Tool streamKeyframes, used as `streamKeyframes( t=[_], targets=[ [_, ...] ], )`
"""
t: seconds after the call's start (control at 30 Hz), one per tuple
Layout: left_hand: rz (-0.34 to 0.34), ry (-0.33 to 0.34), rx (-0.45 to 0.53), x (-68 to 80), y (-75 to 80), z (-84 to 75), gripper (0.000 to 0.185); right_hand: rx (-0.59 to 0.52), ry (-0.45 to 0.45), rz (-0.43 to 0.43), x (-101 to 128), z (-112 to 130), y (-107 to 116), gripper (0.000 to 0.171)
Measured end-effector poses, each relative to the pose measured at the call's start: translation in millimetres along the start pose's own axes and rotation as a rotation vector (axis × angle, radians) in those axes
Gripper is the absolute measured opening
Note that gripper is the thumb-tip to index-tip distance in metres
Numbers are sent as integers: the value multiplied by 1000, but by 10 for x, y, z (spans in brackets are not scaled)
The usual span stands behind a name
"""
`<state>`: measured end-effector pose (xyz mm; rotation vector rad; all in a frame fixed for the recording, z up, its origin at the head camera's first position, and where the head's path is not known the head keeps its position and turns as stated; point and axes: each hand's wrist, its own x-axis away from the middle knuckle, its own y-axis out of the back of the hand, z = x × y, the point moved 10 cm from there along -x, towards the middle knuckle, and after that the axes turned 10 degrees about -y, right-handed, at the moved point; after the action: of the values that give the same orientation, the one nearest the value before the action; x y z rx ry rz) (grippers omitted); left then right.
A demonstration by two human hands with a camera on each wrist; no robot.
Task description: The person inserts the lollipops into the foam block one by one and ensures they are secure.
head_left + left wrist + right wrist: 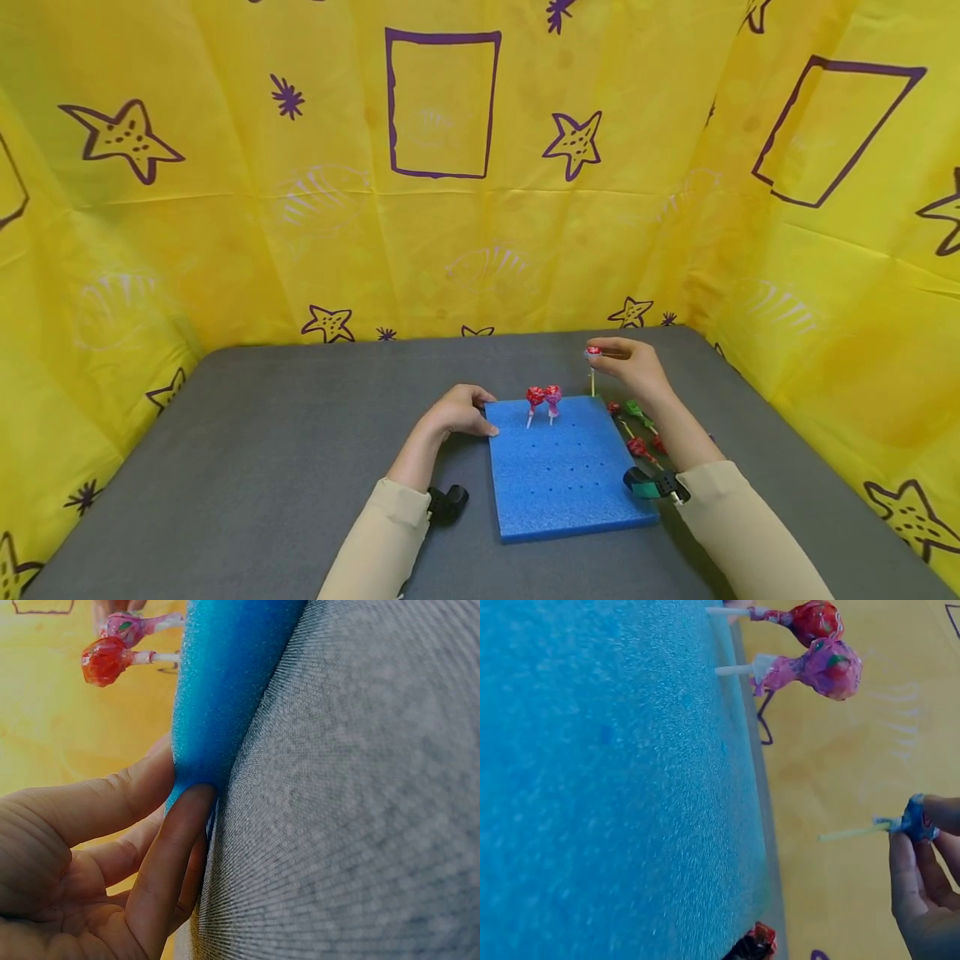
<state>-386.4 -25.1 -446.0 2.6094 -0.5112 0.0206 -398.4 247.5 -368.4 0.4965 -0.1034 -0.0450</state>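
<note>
A blue foam board (562, 475) with rows of small holes lies on the table. My left hand (457, 410) pinches its far left corner; in the left wrist view the thumb and a finger (176, 847) meet at the board's edge. Two lollipops, one red (534, 396) and one pink (552, 395), stand on their sticks in the board's far part. Above the far right corner, my right hand (633, 367) holds a blue-wrapped lollipop (915, 819) by its head. Its pale yellow stick points down, apart from the board in the right wrist view.
Several loose lollipops, among them a green one (636, 411) and a red one (637, 447), lie right of the board, partly under the right forearm. Yellow patterned cloth (450, 250) rises behind and beside the grey table (300, 467).
</note>
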Motion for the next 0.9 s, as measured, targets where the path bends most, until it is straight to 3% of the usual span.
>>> streamKeyframes(
  t=[0.6, 0.9],
  targets=[
    [1, -5, -11, -2, -6, 17, 49, -112, 25, 180, 120, -139, -62, 56],
    [2, -6, -16, -20, 1, 24, 48, -97, 51, 266, 166, -126, -171, 46]
  ],
)
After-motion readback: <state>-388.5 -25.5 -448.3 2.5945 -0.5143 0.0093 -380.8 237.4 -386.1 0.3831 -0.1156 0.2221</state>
